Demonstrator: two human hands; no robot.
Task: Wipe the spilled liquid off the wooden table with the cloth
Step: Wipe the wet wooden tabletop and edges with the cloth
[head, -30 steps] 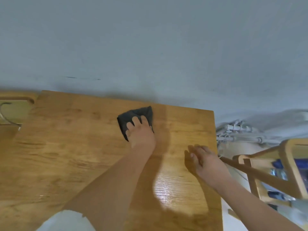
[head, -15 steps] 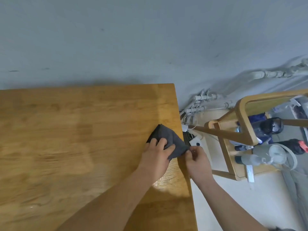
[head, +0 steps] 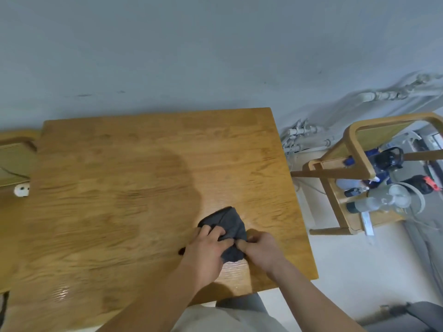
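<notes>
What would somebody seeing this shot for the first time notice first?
Most likely the dark grey cloth bunched up toward the near right corner of the wooden table, with the left hand and the right hand both gripping it. Next the eye would go to the wooden rack standing on the floor off the table's right side, with bottles lying in it.

No text, label, brand, number or sign can be read. Any print on the bottles (head: 374,204) kept in the rack (head: 354,149) to the right of the bench (head: 119,188) is too blurred to be made out.
</notes>
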